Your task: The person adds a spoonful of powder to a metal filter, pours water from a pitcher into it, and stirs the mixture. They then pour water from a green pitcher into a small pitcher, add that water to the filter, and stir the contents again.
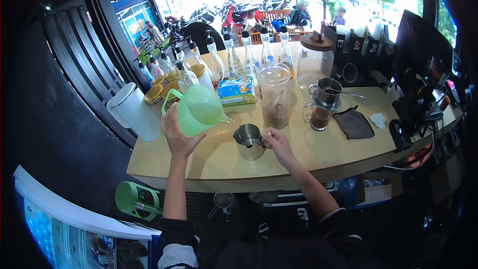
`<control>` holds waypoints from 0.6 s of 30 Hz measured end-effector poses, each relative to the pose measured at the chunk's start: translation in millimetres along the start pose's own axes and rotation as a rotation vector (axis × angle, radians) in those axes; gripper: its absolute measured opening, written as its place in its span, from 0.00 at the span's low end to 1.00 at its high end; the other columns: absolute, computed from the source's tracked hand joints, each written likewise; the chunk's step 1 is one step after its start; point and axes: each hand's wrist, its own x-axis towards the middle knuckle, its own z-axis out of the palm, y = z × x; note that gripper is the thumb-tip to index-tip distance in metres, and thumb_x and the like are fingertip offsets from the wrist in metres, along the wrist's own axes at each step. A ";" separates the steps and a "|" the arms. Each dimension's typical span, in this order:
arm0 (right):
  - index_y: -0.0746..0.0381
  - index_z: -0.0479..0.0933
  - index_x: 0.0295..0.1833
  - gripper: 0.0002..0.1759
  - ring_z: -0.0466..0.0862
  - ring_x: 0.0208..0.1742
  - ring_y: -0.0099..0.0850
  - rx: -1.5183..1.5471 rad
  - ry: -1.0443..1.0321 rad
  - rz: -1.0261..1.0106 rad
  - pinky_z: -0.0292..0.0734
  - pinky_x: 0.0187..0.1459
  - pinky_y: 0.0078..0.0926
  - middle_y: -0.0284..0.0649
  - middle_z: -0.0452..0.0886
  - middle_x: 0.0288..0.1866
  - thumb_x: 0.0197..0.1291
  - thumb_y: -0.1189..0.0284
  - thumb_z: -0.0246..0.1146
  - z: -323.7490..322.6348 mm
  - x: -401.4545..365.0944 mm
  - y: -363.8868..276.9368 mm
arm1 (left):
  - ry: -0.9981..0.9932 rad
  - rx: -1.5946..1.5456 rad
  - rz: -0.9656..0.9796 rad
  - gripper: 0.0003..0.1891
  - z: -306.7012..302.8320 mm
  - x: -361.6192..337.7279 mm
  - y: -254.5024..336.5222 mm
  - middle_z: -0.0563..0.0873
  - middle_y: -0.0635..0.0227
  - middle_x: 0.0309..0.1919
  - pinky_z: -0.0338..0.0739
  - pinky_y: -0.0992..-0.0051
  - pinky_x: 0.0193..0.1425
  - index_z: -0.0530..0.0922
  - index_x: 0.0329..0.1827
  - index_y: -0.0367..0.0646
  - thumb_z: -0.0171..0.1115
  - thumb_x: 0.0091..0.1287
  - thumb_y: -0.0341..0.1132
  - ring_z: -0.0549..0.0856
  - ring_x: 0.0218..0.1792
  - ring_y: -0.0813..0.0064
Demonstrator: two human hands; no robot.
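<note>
My left hand (pixel 178 134) is closed around a green plastic pitcher (pixel 200 109), tilted to the right. A thin stream of clear liquid runs from its spout into a steel milk jug (pixel 250 144). With my right hand (pixel 277 145) I grip that jug by its handle, near the front edge of the counter. Behind the jug stands a clear plastic canister (pixel 274 94) with brown powder and a spoon inside. To the right, a metal drip filter (pixel 328 92) sits on a glass mug (pixel 319 117) of brown liquid.
Several pump bottles (pixel 234 62) line the back of the wooden counter (pixel 219 167). A tissue pack (pixel 236 91) and a white jug (pixel 134 112) stand left; a wooden-lidded jar (pixel 315 65), dark cloth (pixel 354 122) and black machine (pixel 423 104) are right. People sit outside.
</note>
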 end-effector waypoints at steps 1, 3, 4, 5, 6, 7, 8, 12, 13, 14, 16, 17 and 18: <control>0.59 0.71 0.33 0.10 0.75 0.30 0.16 -0.011 -0.013 -0.014 0.66 0.34 0.15 0.26 0.71 0.24 0.69 0.68 0.57 -1.7 0.3 2.1 | 0.000 0.000 0.001 0.59 -0.1 0.1 0.0 0.70 0.62 0.66 0.53 0.52 0.73 0.60 0.70 0.47 0.82 0.27 0.44 0.68 0.68 0.60; 0.58 0.72 0.34 0.10 0.76 0.32 0.15 -0.023 -0.026 -0.028 0.67 0.33 0.14 0.27 0.75 0.27 0.69 0.66 0.57 -4.6 1.0 4.7 | -0.001 0.012 0.014 0.60 -0.1 0.4 0.0 0.70 0.62 0.66 0.52 0.52 0.74 0.59 0.70 0.46 0.82 0.27 0.44 0.68 0.68 0.61; 0.58 0.72 0.34 0.10 0.76 0.32 0.15 -0.029 -0.030 -0.022 0.67 0.33 0.14 0.27 0.75 0.27 0.69 0.66 0.57 -5.6 1.5 5.2 | 0.000 0.012 0.015 0.60 0.2 0.3 -0.7 0.70 0.62 0.66 0.52 0.52 0.74 0.59 0.70 0.46 0.82 0.27 0.44 0.68 0.68 0.61; 0.59 0.72 0.34 0.10 0.76 0.32 0.15 -0.034 -0.034 -0.015 0.67 0.33 0.14 0.27 0.75 0.27 0.69 0.66 0.57 -6.4 1.8 5.9 | 0.002 0.010 0.020 0.60 0.6 -0.1 -1.8 0.70 0.62 0.66 0.52 0.53 0.74 0.59 0.70 0.46 0.82 0.27 0.44 0.68 0.68 0.61; 0.59 0.72 0.34 0.10 0.76 0.32 0.15 -0.034 -0.033 -0.016 0.67 0.33 0.14 0.27 0.75 0.27 0.69 0.66 0.57 -5.3 1.2 3.9 | 0.005 0.008 0.024 0.60 0.4 0.2 -1.4 0.70 0.62 0.66 0.52 0.53 0.74 0.59 0.71 0.46 0.82 0.27 0.44 0.68 0.68 0.61; 0.59 0.72 0.35 0.10 0.76 0.32 0.15 -0.039 -0.026 -0.008 0.67 0.33 0.14 0.27 0.75 0.27 0.69 0.66 0.57 -4.1 0.3 2.1 | 0.004 0.007 0.025 0.60 0.1 0.1 -0.9 0.70 0.62 0.66 0.52 0.53 0.74 0.59 0.71 0.46 0.82 0.27 0.44 0.68 0.68 0.61; 0.59 0.72 0.35 0.10 0.76 0.32 0.15 -0.045 -0.020 0.000 0.67 0.33 0.14 0.27 0.75 0.27 0.69 0.66 0.57 -2.8 -0.3 0.3 | -0.003 0.008 0.019 0.60 -0.5 0.0 -0.4 0.70 0.62 0.66 0.52 0.53 0.74 0.59 0.71 0.46 0.82 0.27 0.44 0.68 0.68 0.61; 0.59 0.72 0.35 0.10 0.75 0.31 0.15 -0.025 -0.014 -0.008 0.66 0.33 0.14 0.27 0.75 0.27 0.69 0.66 0.57 -3.4 0.4 3.3 | -0.017 0.012 0.016 0.60 -0.4 0.2 -0.6 0.69 0.62 0.67 0.51 0.53 0.74 0.59 0.71 0.46 0.82 0.28 0.44 0.67 0.68 0.61; 0.59 0.72 0.35 0.10 0.75 0.31 0.15 -0.025 -0.020 -0.012 0.66 0.33 0.14 0.27 0.75 0.27 0.69 0.66 0.57 -4.5 0.9 4.4 | -0.016 0.013 0.016 0.60 -0.1 0.2 -0.7 0.69 0.62 0.67 0.51 0.53 0.74 0.59 0.71 0.46 0.82 0.28 0.44 0.67 0.68 0.61; 0.59 0.72 0.35 0.10 0.75 0.30 0.15 -0.025 -0.027 -0.016 0.66 0.33 0.14 0.27 0.75 0.27 0.69 0.65 0.57 -5.5 1.1 5.6 | -0.010 0.012 0.025 0.60 0.2 0.2 -0.8 0.69 0.62 0.67 0.51 0.53 0.74 0.59 0.71 0.46 0.82 0.28 0.44 0.67 0.68 0.61; 0.59 0.72 0.35 0.11 0.74 0.30 0.15 -0.030 -0.019 -0.012 0.66 0.32 0.14 0.27 0.74 0.27 0.69 0.65 0.57 -3.7 0.5 5.0 | -0.004 0.013 0.034 0.60 -0.2 -0.1 -1.5 0.69 0.62 0.67 0.51 0.53 0.74 0.58 0.71 0.46 0.82 0.28 0.44 0.67 0.68 0.61; 0.58 0.72 0.35 0.11 0.74 0.30 0.14 -0.036 -0.008 -0.010 0.65 0.32 0.14 0.27 0.74 0.27 0.69 0.66 0.57 -3.2 0.7 4.0 | -0.008 0.016 0.030 0.60 -0.4 -0.2 -1.6 0.69 0.62 0.67 0.51 0.53 0.74 0.58 0.71 0.46 0.82 0.28 0.44 0.67 0.69 0.61; 0.58 0.72 0.35 0.11 0.74 0.30 0.14 -0.037 -0.007 -0.014 0.65 0.32 0.14 0.27 0.74 0.27 0.69 0.66 0.57 -4.0 1.0 4.4 | -0.012 0.017 0.027 0.60 -0.2 -0.1 -1.6 0.69 0.62 0.67 0.51 0.53 0.74 0.58 0.71 0.46 0.82 0.28 0.44 0.67 0.69 0.61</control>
